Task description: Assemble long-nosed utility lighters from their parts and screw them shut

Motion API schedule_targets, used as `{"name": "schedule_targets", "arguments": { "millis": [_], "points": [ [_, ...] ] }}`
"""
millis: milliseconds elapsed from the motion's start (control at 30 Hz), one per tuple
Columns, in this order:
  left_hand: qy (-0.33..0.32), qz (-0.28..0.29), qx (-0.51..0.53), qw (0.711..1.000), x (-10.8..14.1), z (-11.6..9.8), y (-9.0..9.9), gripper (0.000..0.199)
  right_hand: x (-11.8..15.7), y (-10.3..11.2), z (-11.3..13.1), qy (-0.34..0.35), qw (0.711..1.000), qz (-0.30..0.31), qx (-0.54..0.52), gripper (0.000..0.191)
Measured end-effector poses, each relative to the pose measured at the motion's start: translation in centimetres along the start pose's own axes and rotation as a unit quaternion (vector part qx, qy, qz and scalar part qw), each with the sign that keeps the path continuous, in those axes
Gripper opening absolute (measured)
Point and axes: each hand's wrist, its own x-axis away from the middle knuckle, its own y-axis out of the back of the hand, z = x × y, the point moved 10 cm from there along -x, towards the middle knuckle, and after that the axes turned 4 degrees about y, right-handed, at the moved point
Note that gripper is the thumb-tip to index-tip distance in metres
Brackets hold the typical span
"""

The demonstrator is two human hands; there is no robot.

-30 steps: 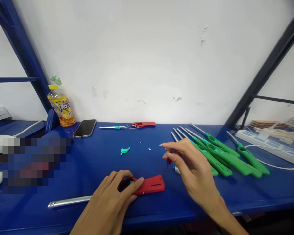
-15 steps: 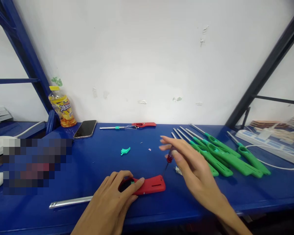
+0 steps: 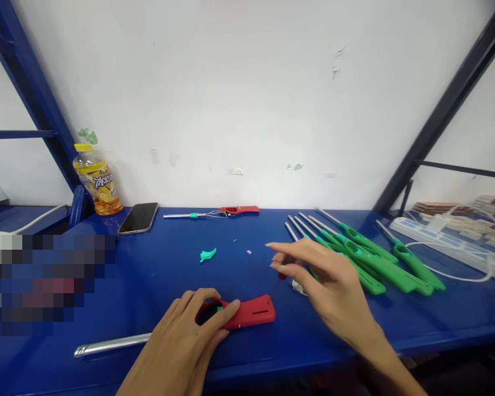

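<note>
My left hand (image 3: 190, 324) is closed around a red stick lighter (image 3: 253, 312), pressing it against the table with its silver tube (image 3: 111, 345) pointing left. Between the thumb and index finger of my right hand (image 3: 322, 275) is a small screwdriver (image 3: 281, 276); its handle is mostly hidden by the fingers. The thin shaft slants down to the hole near the lighter's right end. Just behind that hand lies a small whitish part (image 3: 298, 287), partly covered. A green trigger piece (image 3: 208, 255) and a tiny pale piece (image 3: 249, 252) rest farther back.
Several green stick lighters (image 3: 379, 258) lie at the right, beside a white power strip (image 3: 441, 242). Against the wall is an opened red lighter half (image 3: 239, 209) with wires. A phone (image 3: 139, 218) and a drink bottle (image 3: 99, 184) stand at the back left.
My right hand's fingers have drawn together and lower around the screwdriver handle, hiding more of it. The left hand still holds the red lighter down. The view has shifted slightly.
</note>
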Motion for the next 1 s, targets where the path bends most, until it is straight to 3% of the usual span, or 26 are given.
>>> {"name": "schedule_targets", "arguments": {
  "millis": [67,233,367,533,733,900,1000],
  "points": [
    [-0.005,-0.009,0.0,1.0,0.0,-0.1,0.2,0.045,0.0,0.7,0.1,0.016,0.998,-0.034,0.047,0.028],
    [-0.013,-0.009,-0.013,1.0,0.0,0.0,0.0,0.042,0.1,-1.0,-0.3,0.001,0.997,0.079,-0.017,0.044],
    [-0.014,-0.019,-0.018,1.0,0.1,0.1,0.1,0.043,0.0,0.9,-0.3,0.018,0.998,-0.015,0.051,0.03],
    [-0.018,-0.014,-0.014,1.0,0.0,0.0,0.0,0.044,0.5,-0.9,0.1,0.015,0.997,0.08,-0.016,0.044],
    [-0.016,-0.015,-0.006,1.0,0.0,-0.1,0.2,0.044,0.5,0.7,0.8,0.037,0.996,-0.029,0.07,0.035],
    [-0.015,-0.02,0.0,1.0,0.1,-0.1,0.2,0.043,0.5,-0.9,1.0,0.031,0.997,0.076,0.009,0.044],
    [-0.012,-0.022,-0.001,1.0,0.1,0.0,0.2,0.044,0.5,-0.2,1.3,0.046,0.998,0.011,0.036,0.033]
  ]
}}
